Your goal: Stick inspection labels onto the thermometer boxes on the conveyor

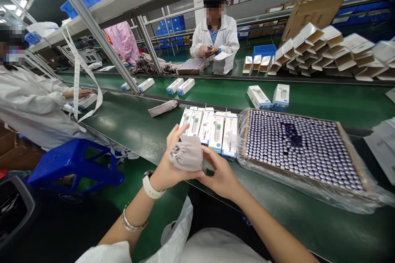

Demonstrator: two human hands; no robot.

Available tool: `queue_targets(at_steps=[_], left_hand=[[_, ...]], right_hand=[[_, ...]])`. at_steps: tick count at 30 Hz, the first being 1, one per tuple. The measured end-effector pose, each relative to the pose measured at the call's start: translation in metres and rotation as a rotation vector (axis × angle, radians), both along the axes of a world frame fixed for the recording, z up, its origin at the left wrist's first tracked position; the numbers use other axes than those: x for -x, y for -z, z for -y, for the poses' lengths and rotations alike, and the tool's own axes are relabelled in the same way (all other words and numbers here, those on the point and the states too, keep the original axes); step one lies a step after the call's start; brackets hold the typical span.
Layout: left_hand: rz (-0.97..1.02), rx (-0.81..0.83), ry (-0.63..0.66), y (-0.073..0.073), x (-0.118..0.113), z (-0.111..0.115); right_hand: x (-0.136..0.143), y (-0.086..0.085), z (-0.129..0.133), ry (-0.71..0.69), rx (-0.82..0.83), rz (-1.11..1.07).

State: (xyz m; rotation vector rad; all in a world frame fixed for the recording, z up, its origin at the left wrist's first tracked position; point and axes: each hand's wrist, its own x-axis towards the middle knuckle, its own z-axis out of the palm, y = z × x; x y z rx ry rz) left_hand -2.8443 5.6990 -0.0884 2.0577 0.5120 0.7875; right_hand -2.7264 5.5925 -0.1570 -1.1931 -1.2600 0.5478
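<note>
A grey drawstring pouch [189, 155] is held up above the near edge of the green workbench, its gathered mouth turned towards me. My left hand [169, 166] is wrapped round it from the left and below, with the index finger pointing up. At the pouch's right side, my right hand [220, 174] grips with thumb and fingers curled; its fingertips are partly hidden. What the pouch contains cannot be seen. Just behind it stand several white boxes [217, 131] printed with a handheld thermometer, some with top flaps up. Another grey pouch [163, 108] lies flat farther left.
A plastic-wrapped tray of batteries [304, 148] lies right of the boxes. Closed boxes [259, 98] sit on the green conveyor [216, 88]. Open empty cartons [333, 49] are piled at the far right. A co-worker [214, 28] faces me; a blue stool [77, 164] stands left.
</note>
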Motion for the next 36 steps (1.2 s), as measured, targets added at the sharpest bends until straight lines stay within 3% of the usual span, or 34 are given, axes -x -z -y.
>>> queue_targets(at_steps=[3, 7, 13, 17, 24, 32, 36], left_hand=[[-0.162, -0.018, 0.114, -0.008, 0.004, -0.001], [-0.186, -0.128, 0.144, -0.020, 0.007, -0.003], [-0.332, -0.297, 0.096, -0.030, 0.011, 0.002], [-0.264, -0.434, -0.001, -0.038, 0.015, 0.005], [-0.412, -0.560, 0.006, -0.033, 0.014, 0.004], [-0.424, -0.631, -0.108, -0.024, 0.016, 0.009], [-0.398, -0.756, -0.201, -0.024, 0.021, 0.007]], right_hand=[[0.000, 0.001, 0.000, 0.010, -0.003, -0.005], [0.000, 0.002, 0.001, 0.018, 0.025, 0.001], [0.003, 0.002, 0.000, 0.046, 0.029, 0.024], [0.007, 0.003, -0.003, 0.085, 0.022, 0.069], [0.014, 0.006, -0.003, 0.163, 0.023, 0.137], [0.019, 0.005, -0.003, 0.198, 0.020, 0.158], [0.024, 0.008, -0.001, 0.231, 0.014, 0.166]])
